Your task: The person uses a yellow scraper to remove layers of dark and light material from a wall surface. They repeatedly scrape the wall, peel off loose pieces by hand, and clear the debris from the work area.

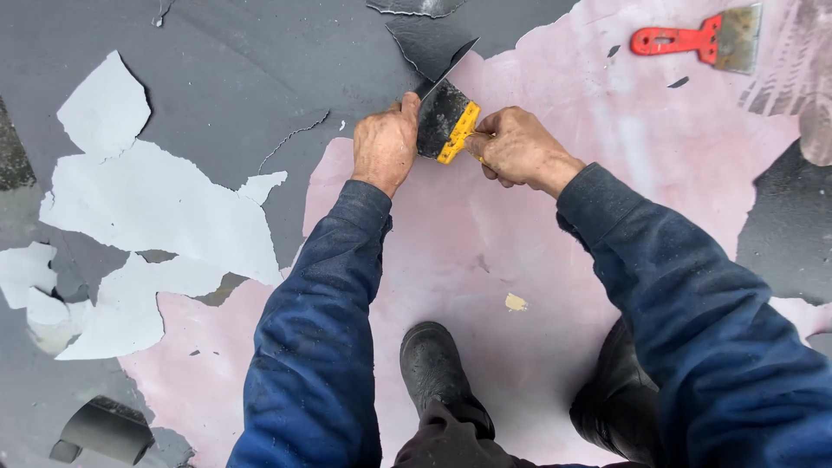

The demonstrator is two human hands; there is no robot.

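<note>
My right hand (516, 146) grips the yellow handle of a scraper (445, 120), its dark blade pointing up-left under the edge of grey floor coating. My left hand (385, 143) presses on the left side of the blade with its fingers. A lifted flap of grey coating (429, 45) curls up just beyond the blade. Beneath both hands lies bare pink floor (485, 243); grey coating (243, 78) still covers the floor to the left. Both arms wear dark blue sleeves.
A red-handled scraper (698, 39) lies on the pink floor at top right. Peeled pale sheets of coating (147, 217) lie at the left. A grey roll (104, 429) sits at bottom left. My black boots (433, 368) stand at the bottom.
</note>
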